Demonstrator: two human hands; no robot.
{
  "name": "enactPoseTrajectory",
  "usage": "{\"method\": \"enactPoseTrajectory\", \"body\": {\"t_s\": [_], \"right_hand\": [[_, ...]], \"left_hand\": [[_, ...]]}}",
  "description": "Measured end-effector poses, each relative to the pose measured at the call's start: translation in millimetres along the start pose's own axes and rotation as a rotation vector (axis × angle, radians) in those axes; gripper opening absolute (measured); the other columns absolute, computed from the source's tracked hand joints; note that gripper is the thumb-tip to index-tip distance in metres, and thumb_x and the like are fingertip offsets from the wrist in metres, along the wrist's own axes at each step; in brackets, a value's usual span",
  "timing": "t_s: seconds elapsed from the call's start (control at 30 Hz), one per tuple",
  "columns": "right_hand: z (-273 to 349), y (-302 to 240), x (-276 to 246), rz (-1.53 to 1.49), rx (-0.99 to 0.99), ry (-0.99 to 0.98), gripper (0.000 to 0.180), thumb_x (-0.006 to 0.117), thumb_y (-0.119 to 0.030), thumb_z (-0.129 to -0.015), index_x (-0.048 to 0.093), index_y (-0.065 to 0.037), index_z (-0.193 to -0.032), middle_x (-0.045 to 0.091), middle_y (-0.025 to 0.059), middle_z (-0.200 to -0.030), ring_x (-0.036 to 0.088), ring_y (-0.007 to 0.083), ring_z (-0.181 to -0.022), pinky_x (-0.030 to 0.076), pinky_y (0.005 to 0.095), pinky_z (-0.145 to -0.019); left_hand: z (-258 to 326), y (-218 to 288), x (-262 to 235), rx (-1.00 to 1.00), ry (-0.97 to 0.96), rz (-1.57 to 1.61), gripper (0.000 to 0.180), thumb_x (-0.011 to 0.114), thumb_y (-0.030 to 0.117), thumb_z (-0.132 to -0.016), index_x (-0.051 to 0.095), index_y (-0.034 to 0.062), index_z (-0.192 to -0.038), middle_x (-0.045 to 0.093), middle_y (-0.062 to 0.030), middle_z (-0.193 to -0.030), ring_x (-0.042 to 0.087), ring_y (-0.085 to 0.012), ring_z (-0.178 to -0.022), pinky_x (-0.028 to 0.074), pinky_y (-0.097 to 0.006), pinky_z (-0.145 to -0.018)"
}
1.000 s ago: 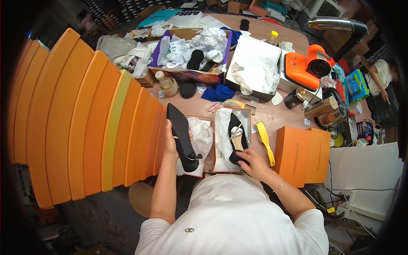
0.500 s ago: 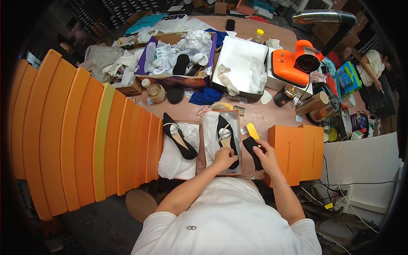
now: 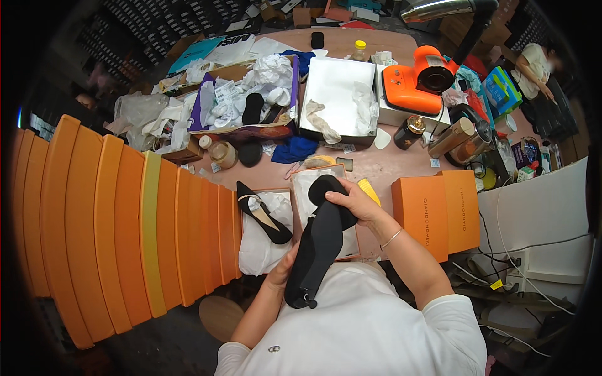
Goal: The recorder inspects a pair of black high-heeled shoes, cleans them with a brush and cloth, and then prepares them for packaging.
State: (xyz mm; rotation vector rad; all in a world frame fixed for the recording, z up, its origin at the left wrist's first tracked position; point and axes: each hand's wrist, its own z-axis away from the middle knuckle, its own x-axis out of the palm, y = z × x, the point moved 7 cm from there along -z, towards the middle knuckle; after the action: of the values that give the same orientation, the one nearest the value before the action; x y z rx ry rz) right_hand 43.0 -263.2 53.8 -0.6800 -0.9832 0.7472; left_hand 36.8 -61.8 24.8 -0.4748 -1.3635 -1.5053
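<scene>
A black pointed shoe [image 3: 318, 244] is raised toward me, its dark sole facing up and its small heel at the lower end. My left hand [image 3: 283, 268] grips it along the heel part, the fingers partly hidden behind it. A black oblong pad [image 3: 323, 187] is in my right hand [image 3: 356, 203], lying against the toe end of the sole. The matching shoe [image 3: 268, 219] rests on white paper [image 3: 257, 252] in a shallow box part on the left. Behind the raised shoe sits an open shoe box [image 3: 348, 249] lined with white paper.
Tall stacked orange boxes [image 3: 125, 225] line my left side. Two more orange boxes [image 3: 420, 216] stand right, beside a yellow object [image 3: 369, 190]. Farther back are a purple box [image 3: 295, 88] of crumpled paper, a white box [image 3: 332, 81], jars and an orange machine [image 3: 411, 91]. A person [image 3: 533, 72] is far right.
My left hand has lifted the shoe out of the right-hand box and turned its sole up. My right hand has brought the black pad left, onto the sole. The view has shifted slightly.
</scene>
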Motion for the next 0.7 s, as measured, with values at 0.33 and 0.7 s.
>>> {"method": "enactPoseTrajectory", "body": {"t_s": [0.33,0.7], "right_hand": [[63,-66,86,1.145,-0.938,0.012,0.035,0.057,-0.013,-0.086,0.058,-0.003,-0.120,0.057,0.0124,-0.102,0.059,0.0265,-0.090,0.046,0.0350,-0.077],[79,-44,110,1.321,-1.262,-0.377,0.037,0.066,-0.005,-0.075,0.065,-0.008,-0.112,0.060,0.0080,-0.079,0.059,0.0240,-0.067,0.046,0.0345,-0.056]], "left_hand": [[-29,30,5,-0.057,0.235,0.035,0.066,0.035,0.061,-0.096,0.050,0.0054,-0.130,0.062,-0.0154,-0.110,0.067,-0.0278,-0.093,0.059,-0.034,-0.072],[-20,23,-11,-0.090,0.290,-0.101,0.086,0.047,0.072,-0.084,0.042,0.0039,-0.137,0.059,-0.0179,-0.119,0.061,-0.0262,-0.107,0.054,-0.039,-0.089]]}}
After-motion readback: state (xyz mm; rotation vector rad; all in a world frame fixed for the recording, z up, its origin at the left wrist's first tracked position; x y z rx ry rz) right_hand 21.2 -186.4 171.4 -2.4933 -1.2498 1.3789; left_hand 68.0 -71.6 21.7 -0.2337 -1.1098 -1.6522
